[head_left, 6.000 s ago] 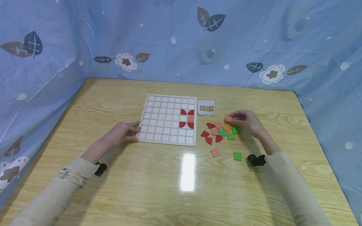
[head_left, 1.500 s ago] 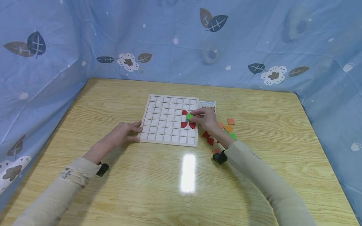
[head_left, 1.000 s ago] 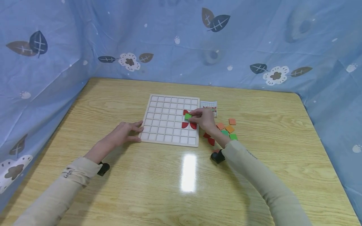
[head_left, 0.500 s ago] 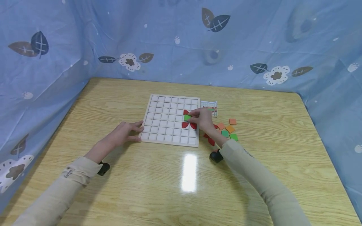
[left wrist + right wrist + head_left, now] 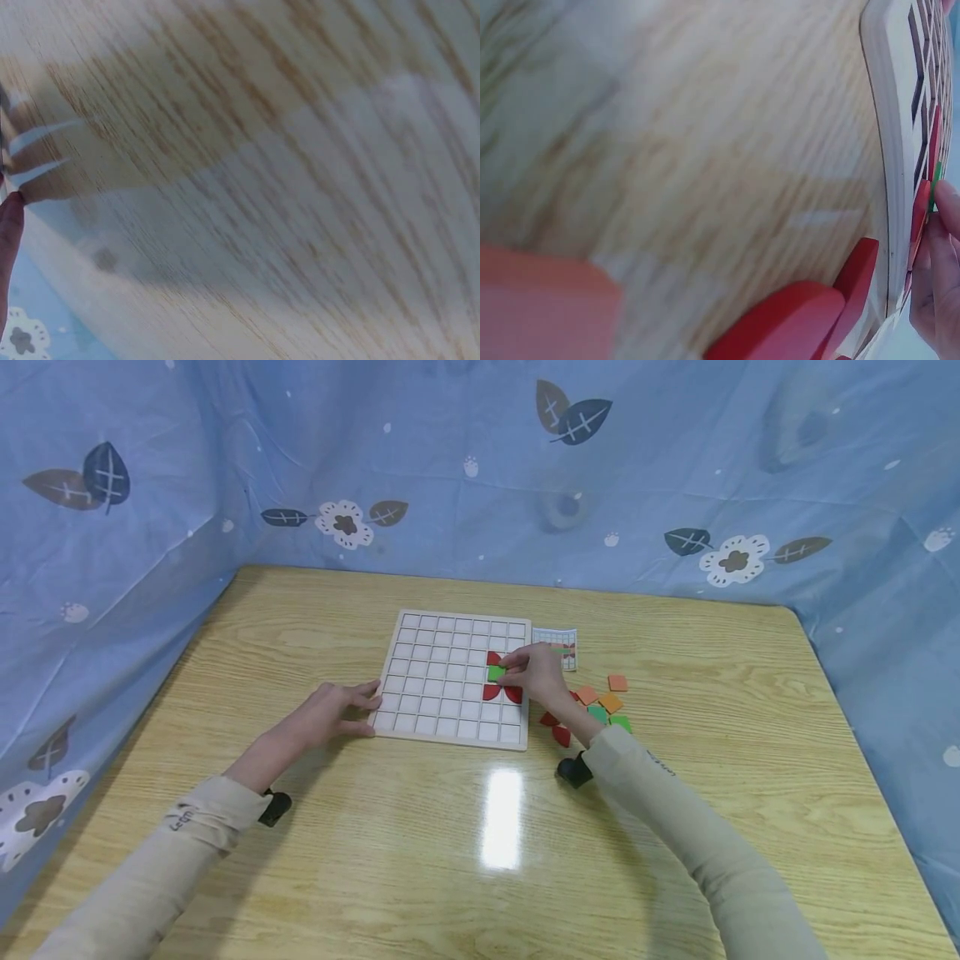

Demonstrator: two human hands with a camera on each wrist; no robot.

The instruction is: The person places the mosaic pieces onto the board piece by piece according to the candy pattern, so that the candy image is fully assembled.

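Right hand sets a green square tile into the white gridded wooden board while the left hand steadies the board's edge.

The right hand (image 5: 536, 672) pinches the small green square tile (image 5: 496, 672) between thumb and fingertips, low over a cell in the white gridded wooden board (image 5: 435, 681), between the red quarter-round tiles (image 5: 501, 692) at the board's 3 o'clock side. The left hand (image 5: 326, 714) lies flat, fingers loosely extended, touching the board's 8 o'clock corner. Loose orange, green and red tiles (image 5: 603, 706) lie on the light wooden table (image 5: 480, 852) at 4 o'clock of the board. A small pattern card (image 5: 564, 643) sits just beside the board at 2 o'clock.
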